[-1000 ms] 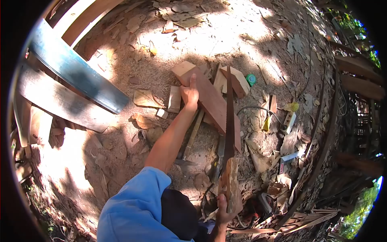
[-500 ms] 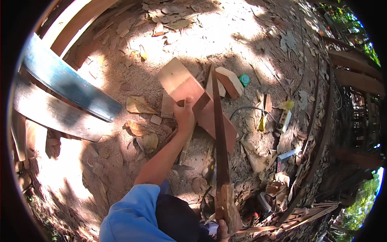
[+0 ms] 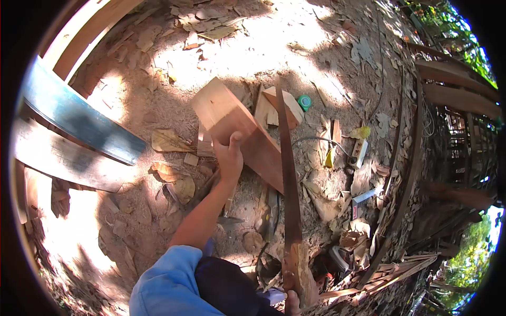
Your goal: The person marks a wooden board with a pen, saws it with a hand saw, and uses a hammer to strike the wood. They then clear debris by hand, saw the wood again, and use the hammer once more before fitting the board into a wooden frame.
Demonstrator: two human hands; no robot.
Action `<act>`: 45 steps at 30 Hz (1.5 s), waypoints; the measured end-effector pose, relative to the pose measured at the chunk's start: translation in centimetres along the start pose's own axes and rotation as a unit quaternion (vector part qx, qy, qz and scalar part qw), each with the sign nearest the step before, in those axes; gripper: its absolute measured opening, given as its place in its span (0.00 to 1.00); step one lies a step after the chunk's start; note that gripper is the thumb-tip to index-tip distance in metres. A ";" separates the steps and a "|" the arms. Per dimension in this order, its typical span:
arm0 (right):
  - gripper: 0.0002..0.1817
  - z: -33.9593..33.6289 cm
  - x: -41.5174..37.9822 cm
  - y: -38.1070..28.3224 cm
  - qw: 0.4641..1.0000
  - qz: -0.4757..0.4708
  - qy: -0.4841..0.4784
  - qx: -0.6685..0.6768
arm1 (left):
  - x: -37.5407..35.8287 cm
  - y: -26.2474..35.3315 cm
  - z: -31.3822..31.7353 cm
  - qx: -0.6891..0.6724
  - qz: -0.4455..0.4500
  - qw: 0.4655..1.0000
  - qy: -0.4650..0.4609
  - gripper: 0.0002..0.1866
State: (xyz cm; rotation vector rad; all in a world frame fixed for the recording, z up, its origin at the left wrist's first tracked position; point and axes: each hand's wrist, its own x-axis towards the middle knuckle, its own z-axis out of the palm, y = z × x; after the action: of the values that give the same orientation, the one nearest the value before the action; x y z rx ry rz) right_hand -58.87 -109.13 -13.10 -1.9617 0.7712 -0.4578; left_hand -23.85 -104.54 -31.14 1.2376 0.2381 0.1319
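My left hand (image 3: 230, 155) grips the near edge of a thick wooden board (image 3: 252, 142), thumb up and fingers on its side. The board lies slanted, pale at its far end and reddish brown in the shade nearer me. In my right hand (image 3: 293, 304), mostly cut off at the bottom of the view, is the wooden handle of a long handsaw (image 3: 291, 195). Its dark blade points away from me, tip up by a cut wood block (image 3: 287, 108), and overlaps the board's right end in this view.
Beyond the block sits a green tape measure (image 3: 304, 102). A white power strip (image 3: 359, 153) with a dark cable lies to the right, near a metal-bladed tool (image 3: 365, 200). Curved planks (image 3: 84, 116) stand at left. Dry leaves (image 3: 169, 141) and sawdust cover the ground.
The saw blade has shifted right relative to the board, from crossing it to overlapping its right end. The whole view has swung slightly to the right. My left hand keeps its hold.
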 end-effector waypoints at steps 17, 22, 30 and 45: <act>0.32 5.3 4.8 0.9 0.996 -0.043 -0.071 -0.021 | 4.5 -0.1 -1.0 0.430 0.296 0.844 -0.123 0.21; 0.34 5.4 5.5 -0.1 0.996 -0.014 -0.076 -0.044 | 8.2 -3.5 0.4 0.443 0.373 0.797 -0.171 0.08; 0.33 6.2 5.9 0.0 0.993 -0.069 -0.081 -0.053 | 8.4 -3.5 -0.4 0.459 0.323 0.806 -0.188 0.09; 0.33 7.0 6.4 -1.3 0.990 -0.045 -0.093 -0.099 | 8.9 -3.5 -1.8 0.462 0.304 0.800 -0.234 0.20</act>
State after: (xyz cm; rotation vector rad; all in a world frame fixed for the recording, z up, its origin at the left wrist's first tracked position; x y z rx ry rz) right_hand -49.52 -108.56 -15.32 -2.1954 0.6309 -0.2518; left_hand -15.78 -102.02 -35.97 2.2497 -0.6277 0.2743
